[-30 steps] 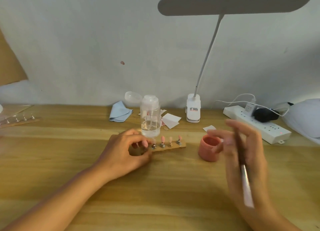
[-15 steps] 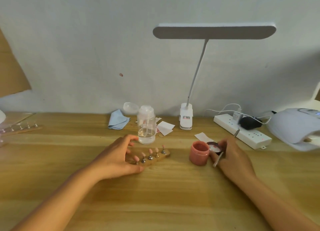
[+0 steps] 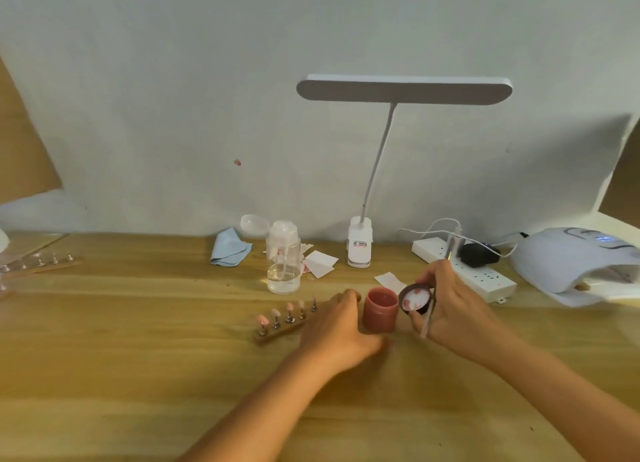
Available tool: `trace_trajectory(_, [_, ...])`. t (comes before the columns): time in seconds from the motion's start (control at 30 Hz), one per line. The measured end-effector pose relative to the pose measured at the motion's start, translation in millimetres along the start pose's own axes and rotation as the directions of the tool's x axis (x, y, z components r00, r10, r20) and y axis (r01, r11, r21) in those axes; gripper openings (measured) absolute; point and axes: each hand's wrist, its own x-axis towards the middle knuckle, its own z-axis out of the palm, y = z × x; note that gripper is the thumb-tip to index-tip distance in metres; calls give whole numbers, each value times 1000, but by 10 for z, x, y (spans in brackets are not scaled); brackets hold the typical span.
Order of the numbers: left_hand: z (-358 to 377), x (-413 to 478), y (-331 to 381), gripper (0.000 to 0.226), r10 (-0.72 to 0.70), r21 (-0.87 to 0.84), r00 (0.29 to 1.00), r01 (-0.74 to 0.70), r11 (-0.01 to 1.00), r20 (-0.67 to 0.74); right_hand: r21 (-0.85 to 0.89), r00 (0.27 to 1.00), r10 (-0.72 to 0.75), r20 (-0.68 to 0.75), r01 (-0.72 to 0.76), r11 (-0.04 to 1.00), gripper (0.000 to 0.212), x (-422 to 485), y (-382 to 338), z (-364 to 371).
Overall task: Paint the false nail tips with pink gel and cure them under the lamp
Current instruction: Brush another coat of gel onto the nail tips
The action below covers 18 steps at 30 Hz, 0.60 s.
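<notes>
A wooden strip [image 3: 277,333] lies on the desk with several pink false nail tips [image 3: 275,312] on metal stands. Just to its right stands the open pink gel jar [image 3: 380,310]. My left hand [image 3: 341,326] cups the jar's left side, index finger behind it and thumb in front of its base; the hand is blurred. My right hand [image 3: 457,309] pinches the jar's dark lid [image 3: 415,297], its white inside facing me, and also holds a thin brush [image 3: 428,318] that sticks out above and below the fingers. The white curing lamp [image 3: 571,264] sits at far right.
A clear pump bottle [image 3: 283,264], a blue cloth [image 3: 228,247], white wipes [image 3: 320,262] and a clip-on desk lamp [image 3: 403,89] stand behind the work spot. A power strip [image 3: 485,278] with cables lies beside the curing lamp. Another nail holder [image 3: 41,264] lies at far left.
My left hand let go of the nail strip and moved right to the jar. My right hand lifted the lid and turned its inside toward me, brush still in it.
</notes>
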Motion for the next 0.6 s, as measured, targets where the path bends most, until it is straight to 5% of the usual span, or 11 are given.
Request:
trace_trajectory(0.2, [209,-1,100,44,61,-233,988,-94,968,-144,122,992,-30,126,15,992,54,150,-92,-178])
trace_trajectory(0.33, [188,-39,59,46,130,-169,963,-172,971,-234,206,972,-52,229,4,978,43,227,-144,-202])
trace_trajectory(0.6, [167,-59,97,46,167,-71,896,-215,974,-411,121,977,-96,192,73,990,25,323,-201,-214])
